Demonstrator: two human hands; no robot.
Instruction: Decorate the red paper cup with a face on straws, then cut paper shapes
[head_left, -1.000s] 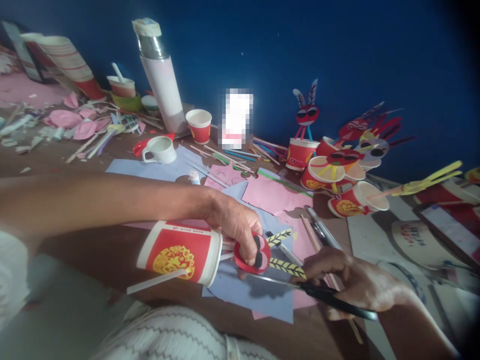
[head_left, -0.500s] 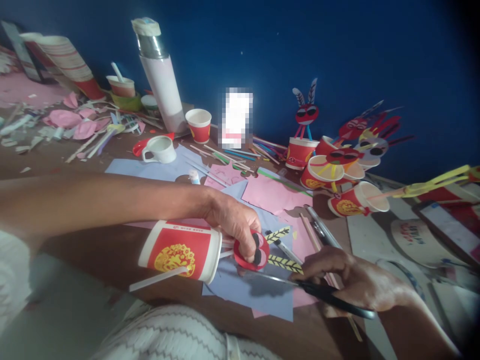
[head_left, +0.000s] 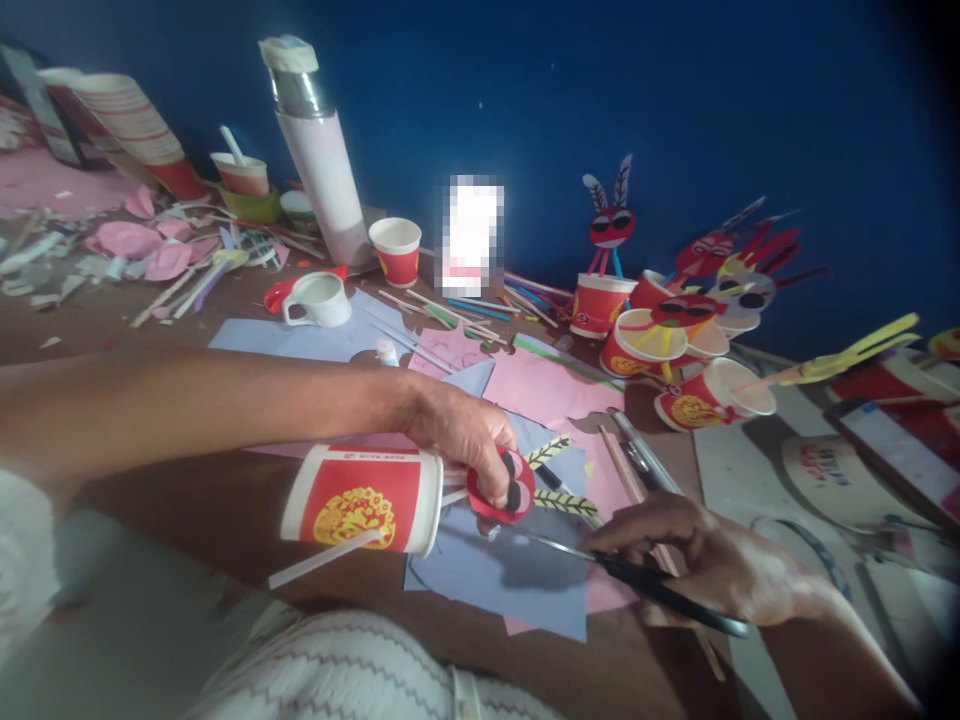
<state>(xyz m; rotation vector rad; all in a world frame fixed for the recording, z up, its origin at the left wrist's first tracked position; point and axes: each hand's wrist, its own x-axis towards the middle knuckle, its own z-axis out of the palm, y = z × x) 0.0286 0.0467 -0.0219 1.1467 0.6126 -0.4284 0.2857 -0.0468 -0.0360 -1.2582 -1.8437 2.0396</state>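
Note:
My left hand [head_left: 469, 440] pinches a round red paper face [head_left: 480, 498] with black-and-pink eyes and two yellow striped feelers. Pale sticks join the face to a red and white paper cup [head_left: 360, 500] lying on its side, with a white straw [head_left: 322, 560] sticking out of its wall. In my right hand [head_left: 697, 565] are black-handled scissors [head_left: 630, 575], their blades pointing left, with the tips just below the face's lower edge. Under them lies blue paper [head_left: 510, 590] over pink paper.
Finished cup figures [head_left: 604, 300] crowd the back right. A tall flask [head_left: 326, 180], a small cup [head_left: 395, 250] and a mug [head_left: 319, 300] stand behind my left arm. Paper scraps [head_left: 150, 245] and stacked cups [head_left: 142, 130] lie at the left. A phone [head_left: 892, 450] is at the right.
The face and feelers have tilted and shifted slightly up and left, and the cup has rolled a little. The scissor tips have moved slightly up, still near the face's edge.

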